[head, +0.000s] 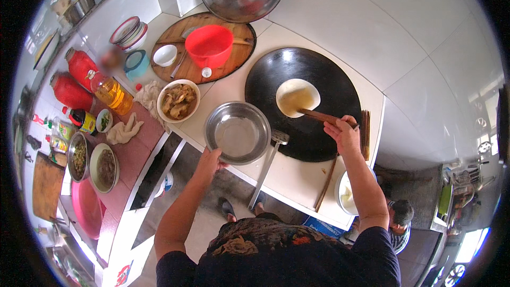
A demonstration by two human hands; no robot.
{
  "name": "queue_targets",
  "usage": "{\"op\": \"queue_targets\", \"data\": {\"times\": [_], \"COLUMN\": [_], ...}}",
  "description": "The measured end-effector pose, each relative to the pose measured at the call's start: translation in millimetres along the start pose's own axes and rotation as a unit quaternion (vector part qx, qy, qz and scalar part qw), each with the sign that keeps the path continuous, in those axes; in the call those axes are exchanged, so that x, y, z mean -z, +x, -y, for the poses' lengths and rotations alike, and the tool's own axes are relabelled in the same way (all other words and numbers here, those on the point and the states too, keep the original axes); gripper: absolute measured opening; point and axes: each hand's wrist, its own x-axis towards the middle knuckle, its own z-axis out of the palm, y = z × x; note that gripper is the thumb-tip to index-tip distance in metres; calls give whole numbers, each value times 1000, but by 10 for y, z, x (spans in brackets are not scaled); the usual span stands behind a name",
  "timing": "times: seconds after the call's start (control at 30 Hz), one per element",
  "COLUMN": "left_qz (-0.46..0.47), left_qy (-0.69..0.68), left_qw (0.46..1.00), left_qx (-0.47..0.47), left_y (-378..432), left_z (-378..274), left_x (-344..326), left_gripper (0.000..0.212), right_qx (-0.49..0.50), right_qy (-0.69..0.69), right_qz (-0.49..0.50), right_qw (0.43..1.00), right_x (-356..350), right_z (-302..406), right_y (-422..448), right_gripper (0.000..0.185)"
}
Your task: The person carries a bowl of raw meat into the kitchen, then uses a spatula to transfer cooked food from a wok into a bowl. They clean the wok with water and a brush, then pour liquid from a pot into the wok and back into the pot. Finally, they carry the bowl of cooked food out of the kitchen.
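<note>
My left hand [209, 162] grips the near rim of a round stainless-steel basin [235, 135], which looks bare inside. My right hand [343, 134] is closed around a brown wooden handle [324, 117]. The handle's far end meets a white bowl [303, 92] with cloudy yellowish liquid; whether it is fixed to the bowl or rests in it, I cannot tell. This bowl is over a large round black wok or griddle [318, 139] in the tiled counter. Partly under the basin's right side is the head of a long-handled metal spatula [265, 177], its handle running towards me.
A red plastic bowl [209, 48] stands on a round wooden board [167, 36]. Left of the basin is a bowl of browned food [179, 101]. An oil bottle [113, 93] stands farther left. My right forearm passes over a white bowl [346, 195]. Another person [400, 223] is low at right.
</note>
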Motion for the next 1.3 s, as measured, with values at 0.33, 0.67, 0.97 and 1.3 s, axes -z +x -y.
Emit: {"op": "queue_targets", "data": {"times": [0.33, 0.67, 0.97, 1.3], "left_qz": [62, 54, 64, 55], "left_qy": [19, 50, 124, 108], "left_qw": [998, 997, 989, 992], "left_qx": [0, -25, -54, -26], "left_y": [609, 643, 689, 684], "left_z": [42, 43, 59, 65], "left_x": [-325, -426, -365, -323], "left_gripper": [40, 39, 38, 40], "right_qx": [57, 196, 257, 521], "right_qy": [-110, -288, -452, -502], "right_qz": [93, 149, 212, 292], "right_qw": [988, 926, 828, 626], "right_x": [-391, -594, -567, -97], "right_z": [483, 239, 39, -210], "right_y": [-384, -419, -750, -728], "right_gripper": [15, 16, 15, 23]}}
